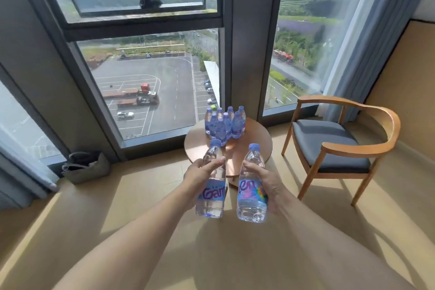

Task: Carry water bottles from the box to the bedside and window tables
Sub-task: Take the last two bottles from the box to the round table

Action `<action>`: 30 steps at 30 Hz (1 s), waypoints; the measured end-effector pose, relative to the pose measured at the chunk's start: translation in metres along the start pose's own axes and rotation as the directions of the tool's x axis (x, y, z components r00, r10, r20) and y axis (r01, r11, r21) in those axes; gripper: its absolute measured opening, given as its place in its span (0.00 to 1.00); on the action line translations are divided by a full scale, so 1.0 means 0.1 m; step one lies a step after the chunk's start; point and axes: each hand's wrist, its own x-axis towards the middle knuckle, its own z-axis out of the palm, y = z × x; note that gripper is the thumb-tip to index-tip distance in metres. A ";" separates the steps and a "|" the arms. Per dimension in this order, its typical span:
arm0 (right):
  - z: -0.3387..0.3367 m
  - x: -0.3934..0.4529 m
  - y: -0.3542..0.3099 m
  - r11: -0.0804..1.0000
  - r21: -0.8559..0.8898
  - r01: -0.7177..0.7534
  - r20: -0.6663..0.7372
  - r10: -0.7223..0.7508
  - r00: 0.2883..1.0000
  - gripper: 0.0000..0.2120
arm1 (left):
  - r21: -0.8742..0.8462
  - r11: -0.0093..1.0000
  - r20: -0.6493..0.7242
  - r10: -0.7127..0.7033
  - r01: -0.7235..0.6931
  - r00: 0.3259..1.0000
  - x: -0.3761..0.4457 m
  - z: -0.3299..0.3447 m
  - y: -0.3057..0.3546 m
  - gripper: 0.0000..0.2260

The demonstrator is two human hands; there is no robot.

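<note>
**Two bottles in hand at the window table**

I am holding one water bottle in each hand, both upright, out in front of me above the floor and just short of the round wooden table point(249, 139). My left hand point(200, 173) is wrapping its fingers and thumb around the left bottle point(211, 186), gripping it above the label. My right hand point(267, 183) is curling around the right bottle point(251, 186) from the side, thumb lying across its upper body, fingers hidden behind the label.

On the far part of the table a cluster of bottles point(223, 123) is standing upright, packed close together, blue caps up. The table is sitting right by the tall window point(150, 87). To its right a wooden armchair point(339, 139) with a grey cushion is standing apart from it. A grey bag point(86, 167) is resting on the floor by the window frame to the left.
</note>
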 end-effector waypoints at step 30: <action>-0.25 4.68 -0.98 0.820 -0.555 -0.142 -0.300 -0.038 0.953 0.24 | 0.656 0.751 0.227 -0.100 -0.076 0.969 4.76 0.08 0.40 0.26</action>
